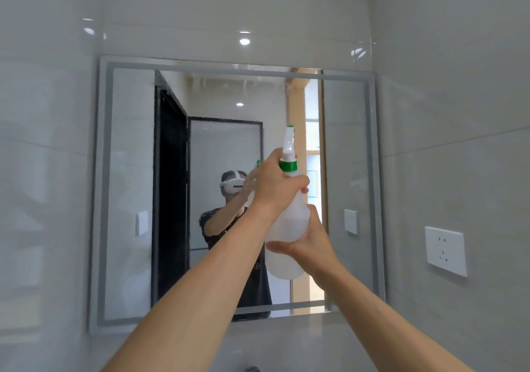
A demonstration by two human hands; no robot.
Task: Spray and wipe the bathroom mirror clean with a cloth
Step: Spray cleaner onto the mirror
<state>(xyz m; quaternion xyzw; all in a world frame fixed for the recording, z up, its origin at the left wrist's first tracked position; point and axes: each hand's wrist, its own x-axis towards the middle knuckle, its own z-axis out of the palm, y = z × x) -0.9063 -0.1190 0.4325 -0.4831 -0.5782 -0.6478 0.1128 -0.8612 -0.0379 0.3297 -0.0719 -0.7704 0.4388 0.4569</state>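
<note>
No readable text anywhere.
spray bottle (287,228) is plain, no label showing; wall socket (445,251) and mirror (129,188) carry no markings (reflection likewise shows no legible print).

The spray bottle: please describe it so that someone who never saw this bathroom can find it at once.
Look at the large wall mirror with the grey frosted border. In front of its right half, the left hand grips the neck and the right hand supports the body of the spray bottle. It is translucent white, with a green collar and a white trigger head.
</note>
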